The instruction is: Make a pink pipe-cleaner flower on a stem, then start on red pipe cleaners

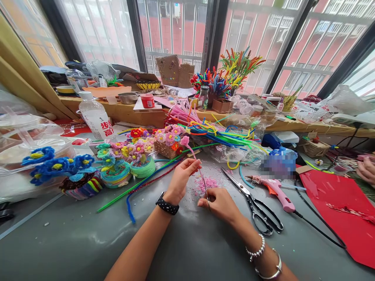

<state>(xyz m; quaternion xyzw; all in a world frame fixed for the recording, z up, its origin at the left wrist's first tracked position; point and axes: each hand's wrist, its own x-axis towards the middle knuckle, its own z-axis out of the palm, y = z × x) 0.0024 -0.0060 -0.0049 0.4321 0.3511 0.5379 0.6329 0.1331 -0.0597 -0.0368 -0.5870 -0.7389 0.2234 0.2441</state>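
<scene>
At the far left, one striped pot (84, 186) carries blue flowers (60, 166), at least four of them, all looking finished. One white-capped bottle (94, 117) stands behind. Next come two round coiled pots, a multicoloured one (116, 178) and a mint-green one (143, 168), then one brown basket (164, 150); their pastel blossoms look complete too, but overlap too much to count. Three long strands lie loose in front: one green (117, 198), one blue (130, 208), one glittery red (158, 176).

In the middle, the left hand (179, 177) pinches one pink stem (191, 151) between thumb and fingertips, above the surface (181, 242). The stem seems to end in one pink flower head (184, 140), already shaped. The right hand (219, 203) is closed around something thin and shiny at the stem's lower part; whether that is bare wire or a tool, I cannot tell. One heap of pink fluff (209, 184) lies just behind the right hand, so stripping the stem looks partly done, its lower end perhaps unfinished. Behind, uncounted loose stems (231, 136) lie unworked.

Rightward are one pair of scissors (249, 201), one pink glue gun (279, 193), one red sheet (334, 210) and, at the edge, part of another person's hand (366, 168).
</scene>
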